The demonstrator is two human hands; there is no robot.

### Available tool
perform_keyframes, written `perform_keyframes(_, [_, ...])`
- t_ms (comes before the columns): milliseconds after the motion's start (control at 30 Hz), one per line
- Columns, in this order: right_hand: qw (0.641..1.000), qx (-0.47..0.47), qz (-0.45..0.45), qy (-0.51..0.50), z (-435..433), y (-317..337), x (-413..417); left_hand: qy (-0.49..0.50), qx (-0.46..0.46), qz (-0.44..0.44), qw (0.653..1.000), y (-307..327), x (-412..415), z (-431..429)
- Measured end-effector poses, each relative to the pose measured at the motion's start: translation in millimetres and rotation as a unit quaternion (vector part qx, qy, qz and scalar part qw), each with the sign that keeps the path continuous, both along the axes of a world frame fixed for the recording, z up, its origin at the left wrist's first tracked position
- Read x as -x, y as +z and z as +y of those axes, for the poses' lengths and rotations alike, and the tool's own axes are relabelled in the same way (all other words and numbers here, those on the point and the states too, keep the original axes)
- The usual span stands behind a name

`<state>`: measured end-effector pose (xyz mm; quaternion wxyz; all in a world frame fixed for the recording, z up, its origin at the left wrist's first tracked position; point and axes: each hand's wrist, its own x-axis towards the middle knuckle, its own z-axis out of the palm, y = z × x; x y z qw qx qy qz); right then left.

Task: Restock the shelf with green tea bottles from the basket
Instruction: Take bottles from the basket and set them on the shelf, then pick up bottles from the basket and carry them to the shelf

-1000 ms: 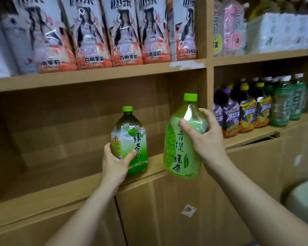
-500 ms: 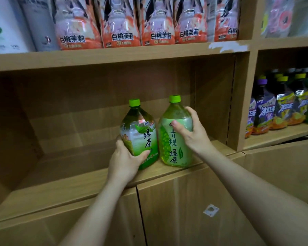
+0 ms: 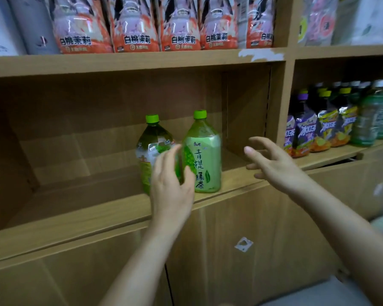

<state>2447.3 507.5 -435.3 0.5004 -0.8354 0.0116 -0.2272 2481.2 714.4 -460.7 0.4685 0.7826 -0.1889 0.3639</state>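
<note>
Two green tea bottles stand upright side by side on the wooden shelf [image 3: 75, 208], near its front edge. The darker bottle [image 3: 151, 149] is on the left, the pale green bottle [image 3: 202, 155] on the right, both with green caps. My left hand [image 3: 171, 186] hovers in front of the darker bottle with fingers apart, hiding its lower label. My right hand [image 3: 272, 160] is spread open to the right of the pale bottle, not touching it. The basket is not in view.
Pink and orange drink packs [image 3: 133, 25] fill the shelf above. A vertical divider [image 3: 278, 102] bounds the compartment on the right; beyond it stand purple, yellow and green bottles [image 3: 323, 127]. Cabinet doors [image 3: 241, 239] lie below. The compartment's left part holds nothing.
Both hands have let go of the bottles and pulled back toward me. The bottles now stand free on the shelf.
</note>
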Motion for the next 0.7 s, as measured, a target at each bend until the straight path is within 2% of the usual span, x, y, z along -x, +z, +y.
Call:
perform_keyframes(100, [0.999,0.027,-0.017,-0.044,-41,3,60,-0.166,-0.046,-0.011,0.985,-1,26,-58])
perform_keyframes(167, [0.995,0.049,-0.006,-0.089,-71,-2,102,-0.254,-0.054,0.012,0.966,-10,42,-105])
perform_keyframes(300, [0.971,0.077,0.068,-0.216,-141,-38,190,-0.399,-0.088,0.115,0.905,-46,79,-205])
perform_keyframes(400, [0.929,0.066,0.15,-0.333,-192,-90,261,-0.472,-0.162,0.169,0.85,-92,118,-275])
perform_keyframes(500, [0.864,0.025,0.25,-0.437,-222,-148,326,-0.528,-0.281,0.165,0.784,-145,168,-328])
perform_keyframes(567, [0.837,-0.044,0.302,-0.454,-228,-182,351,-0.559,-0.342,0.148,0.741,-172,198,-351])
perform_keyframes(700, [0.841,-0.161,0.328,-0.398,-224,-230,356,-0.586,-0.425,0.104,0.682,-205,229,-383])
